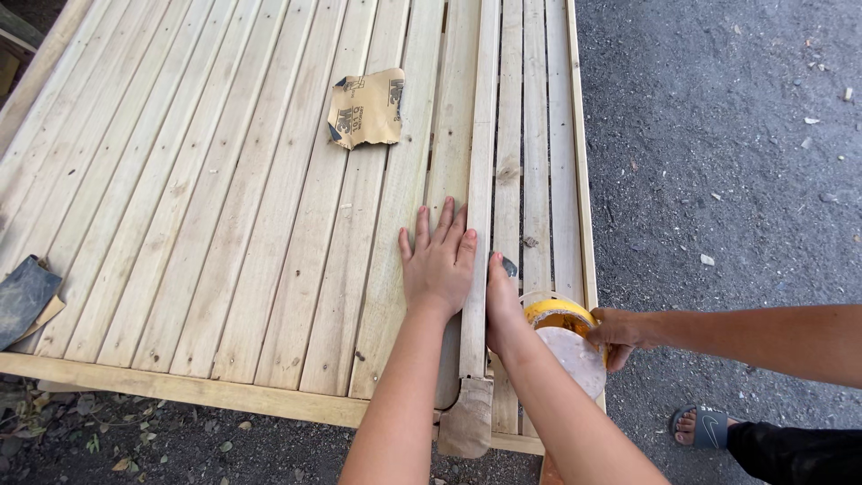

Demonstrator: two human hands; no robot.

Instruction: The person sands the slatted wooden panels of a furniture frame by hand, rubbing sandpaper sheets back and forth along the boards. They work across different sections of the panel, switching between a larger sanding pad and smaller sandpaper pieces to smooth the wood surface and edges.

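A large slatted wooden frame (224,224) of pale boards is laid flat over dark gravel ground (718,135), and every place below is given relative to it.

Along the frame's right part, a long narrow wooden strip (478,180) is laid lengthwise on the slats, its near end reaching just past the frame's near rail, where a flat brown piece (468,418) is seen beneath it. The strip appears to be in the course of being positioned and steadied. The left hand (438,265) is spread open, palm down, flat on the slat just left of the strip, fingers touching the strip's edge. The right hand (505,301) is pressed against the strip's right side; a small dark object is seen at its fingertips, but whether the hand is closed on it cannot be told. It is judged that the next move calls for the strip to be held straight along the gap while even pressure is kept from both sides.

At the frame's near right corner, a round yellow container (558,314) with a pale disc below it is gripped by a co-worker's hand (620,334).

Toward the frame's far middle, a torn tan sheet of sandpaper (366,108) with dark printing is lain flat. At the near left edge, a dark grey sheet (25,296) is seen, backing unclear.
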